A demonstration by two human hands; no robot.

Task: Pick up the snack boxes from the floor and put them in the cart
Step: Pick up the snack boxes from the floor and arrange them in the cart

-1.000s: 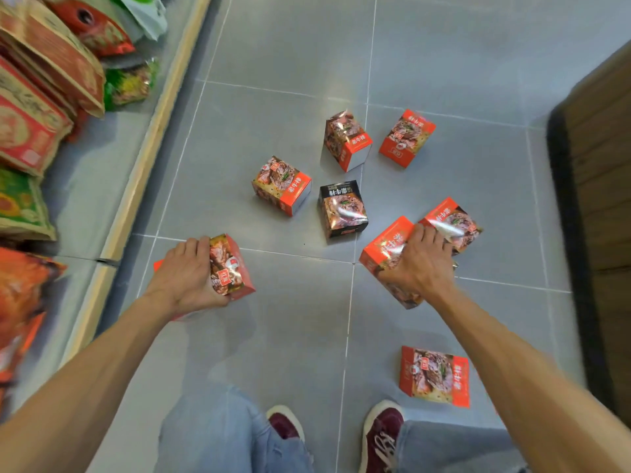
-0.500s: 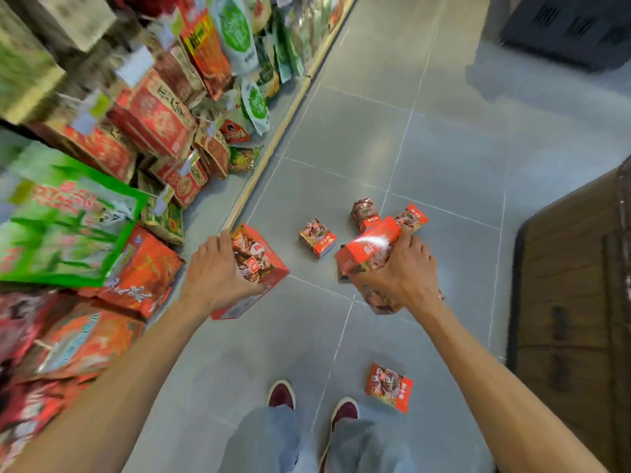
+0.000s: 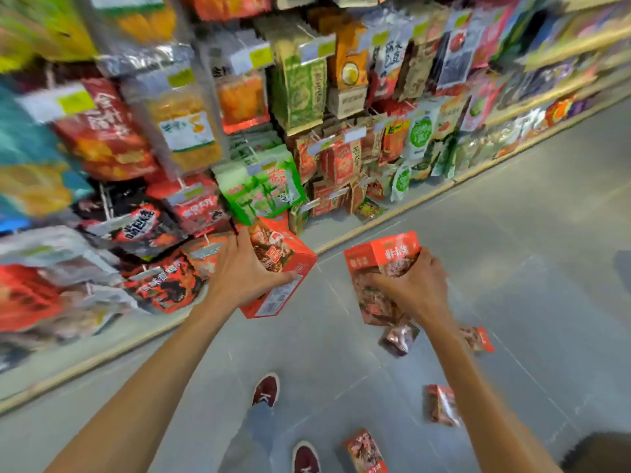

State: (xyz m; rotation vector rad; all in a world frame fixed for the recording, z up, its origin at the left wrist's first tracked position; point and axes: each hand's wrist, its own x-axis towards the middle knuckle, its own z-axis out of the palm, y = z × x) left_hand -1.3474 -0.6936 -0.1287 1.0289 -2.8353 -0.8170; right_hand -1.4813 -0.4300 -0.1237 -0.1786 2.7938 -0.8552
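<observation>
Shop shelves (image 3: 191, 138) crowded with blurred snack packets fill the left and top of the view, and a grey tiled floor (image 3: 529, 240) runs along their foot to the right. In front of the lowest packets the left hand (image 3: 240, 273) is raised off the floor, fingers and thumb spread wide and clamped round a red box (image 3: 285, 268), which is tilted with one corner pointing down. Lower, between the two forearms, two dark red shoes (image 3: 265, 390) stand on the tiles. To the right, the right hand (image 3: 415, 290) grips a second red box (image 3: 380, 264), fingers wrapped across its picture face, also held above the floor. Four more boxes lie on the floor around that arm: a dark box (image 3: 398, 337) just beneath the hand, a small red box (image 3: 478, 339) partly hidden behind the forearm, a blurred box (image 3: 443, 404) nearer the person, and a last box (image 3: 367, 452) beside the shoes.
</observation>
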